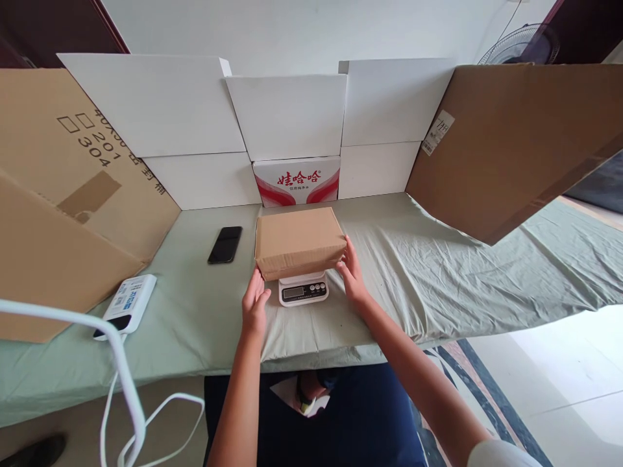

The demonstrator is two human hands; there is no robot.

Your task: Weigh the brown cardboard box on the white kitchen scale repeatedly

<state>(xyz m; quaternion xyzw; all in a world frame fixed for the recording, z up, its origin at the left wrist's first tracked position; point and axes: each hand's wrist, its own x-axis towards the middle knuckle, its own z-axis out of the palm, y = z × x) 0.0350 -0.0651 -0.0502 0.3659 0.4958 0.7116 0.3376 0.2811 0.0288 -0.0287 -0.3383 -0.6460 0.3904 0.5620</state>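
A closed brown cardboard box (300, 239) sits over a small white kitchen scale (304, 290), hiding the scale's platform. Only the scale's front panel shows, with a grey display and several buttons. My left hand (254, 301) is against the box's lower left front corner, thumb pointing inward. On the opposite side, my right hand (352, 270) holds the box's right end, fingers along its side and thumb near the bottom front edge. Whether the box rests fully on the scale or is partly borne by my hands, I cannot tell.
A black phone (225, 244) lies left of the box on the green cloth (195, 324). A white power bank-like device (127, 303) with a white cable (121, 363) is farther left. White boxes (287, 117) and large brown cartons (516, 136) wall the back and sides.
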